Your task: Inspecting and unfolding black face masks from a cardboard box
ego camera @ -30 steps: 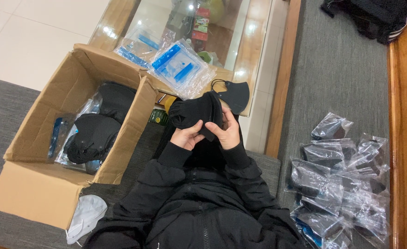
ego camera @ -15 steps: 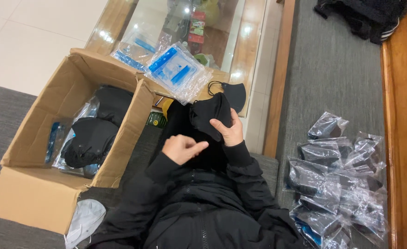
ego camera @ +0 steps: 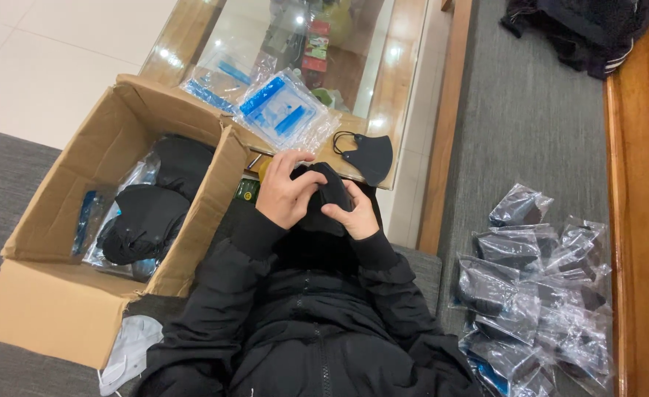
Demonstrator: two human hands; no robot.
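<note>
1. Seen from above: two bare hands meeting over the lap of a black padded jacket (ego camera: 317, 331), both arms in black sleeves.
2. Left hand (ego camera: 286, 192) curled over the top and left side of a bunched black mask (ego camera: 330, 192), fingers bent and clasping it.
3. Right hand (ego camera: 354, 215) pressed against the same mask from below and to the right, fingers closed on the fabric — mask pinched between both hands, held just above the lap, in front of the low table's near edge.
4. Just past the hands, a second black face mask (ego camera: 368, 156) lying flat on the wooden edge of a glass-topped table (ego camera: 405, 88), ear loop showing at its left.
5. Beside that mask, further left on the table, clear plastic bags with blue strips (ego camera: 284, 114), loosely stacked.
6. To the left, an open cardboard box (ego camera: 52, 309) on a grey cushion (ego camera: 1, 169), holding more black masks and clear wrappers (ego camera: 144, 217).
7. Near the box's lower corner, a pale grey mask (ego camera: 127, 351) lying on the cushion.
8. To the right, on grey upholstery — a heap of clear bags, each with a dark mask inside (ego camera: 538, 294), well apart from the hands.
9. Top right corner: dark cloth (ego camera: 582, 29), bunched.
</note>
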